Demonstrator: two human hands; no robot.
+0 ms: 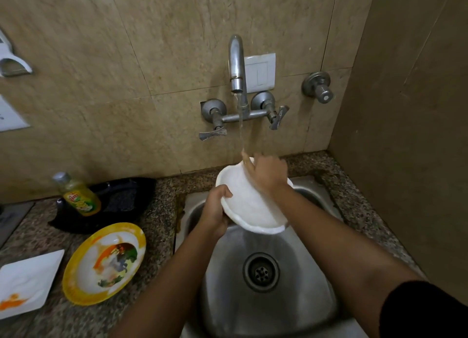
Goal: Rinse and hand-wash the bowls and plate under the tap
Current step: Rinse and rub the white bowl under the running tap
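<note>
A white bowl (249,207) is tilted over the steel sink (298,282), its underside turned toward me. My left hand (215,208) grips its left rim with curled fingers. My right hand (266,173) lies across the bowl's upper edge, fingers reaching over the rim where the water lands. Water runs from the tap (236,64) onto that spot. On the counter to the left sit a yellow-rimmed bowl (103,264) with food stains and a white square plate (25,284) with an orange smear.
A bottle of yellow dish soap (77,194) stands on a black tray (121,198) behind the dirty dishes. Two tap handles (211,135) stick out from the tiled wall, and a separate valve (319,88) is mounted further right. A wall closes in the right side.
</note>
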